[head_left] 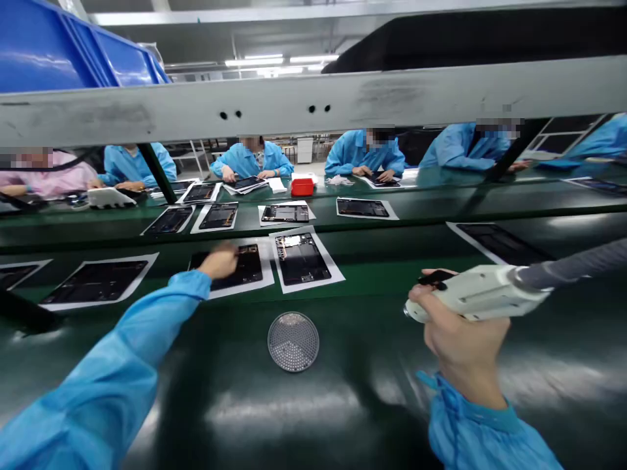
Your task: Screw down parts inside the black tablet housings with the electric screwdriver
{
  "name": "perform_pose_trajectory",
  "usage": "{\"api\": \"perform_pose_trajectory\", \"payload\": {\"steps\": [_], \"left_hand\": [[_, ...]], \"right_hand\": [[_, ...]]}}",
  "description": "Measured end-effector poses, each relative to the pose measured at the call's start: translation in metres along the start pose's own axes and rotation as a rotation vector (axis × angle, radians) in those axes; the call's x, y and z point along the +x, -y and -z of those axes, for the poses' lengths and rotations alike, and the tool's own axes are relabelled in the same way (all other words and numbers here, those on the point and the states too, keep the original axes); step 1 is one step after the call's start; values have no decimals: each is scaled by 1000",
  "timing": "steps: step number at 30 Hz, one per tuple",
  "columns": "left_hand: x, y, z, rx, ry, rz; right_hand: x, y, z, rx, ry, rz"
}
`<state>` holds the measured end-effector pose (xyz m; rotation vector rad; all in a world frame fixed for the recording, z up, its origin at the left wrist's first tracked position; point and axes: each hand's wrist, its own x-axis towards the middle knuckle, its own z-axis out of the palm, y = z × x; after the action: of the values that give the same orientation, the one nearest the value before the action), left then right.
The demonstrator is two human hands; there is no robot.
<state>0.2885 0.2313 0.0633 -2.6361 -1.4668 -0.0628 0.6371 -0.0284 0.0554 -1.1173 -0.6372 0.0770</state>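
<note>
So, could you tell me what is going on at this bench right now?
The person's left hand is at a tablet lying on a paper sheet, while the right hand grips a white tool. A round mesh disc lies on the green bench between them. Across the bench, co-workers in blue smocks handle more tablets.

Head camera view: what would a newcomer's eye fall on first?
The right hand grips a white handheld tool at lower right. The left hand touches a black tablet on white paper, centre-left. A round metal mesh disc lies on the green bench between them.
</note>
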Motion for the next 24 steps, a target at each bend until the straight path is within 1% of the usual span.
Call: {"api": "perform_pose_trajectory", "payload": {"steps": [2, 4, 5, 7, 10, 13, 15, 17, 21, 23, 24], "left_hand": [[0, -32, -32, -69, 108, -133], [-2, -60, -59, -145, 202, -234], [-3, -71, -69, -183, 234, -258], [-4, -84, -83, -262, 266, -249], [-5, -88, -91, -405, 260, -141], [-4, -85, -94, -605, 225, 16], [-3, -85, -94, -777, 180, 137], [1, -88, -94, -974, 112, 267], [14, -101, -89, -1356, -70, 512], [21, -110, -83, -1509, -148, 602], [23, -115, -80, -1577, -174, 634]], "right_hand": [[0, -6, 1, -48, 19, 25], [-1, -10, 1, -70, 37, 30], [-1, -12, 1, -75, 42, 23], [-2, -13, 0, -77, 50, 8], [-3, -11, -2, -68, 58, 11], [-4, -8, -2, -71, 68, 24], [-4, -6, -2, -78, 69, 26], [-5, -4, -3, -79, 68, 18], [-6, -2, -5, -57, 78, 16], [-5, 0, -2, -52, 63, 8], [-4, 1, 1, -59, 34, 3]]}}
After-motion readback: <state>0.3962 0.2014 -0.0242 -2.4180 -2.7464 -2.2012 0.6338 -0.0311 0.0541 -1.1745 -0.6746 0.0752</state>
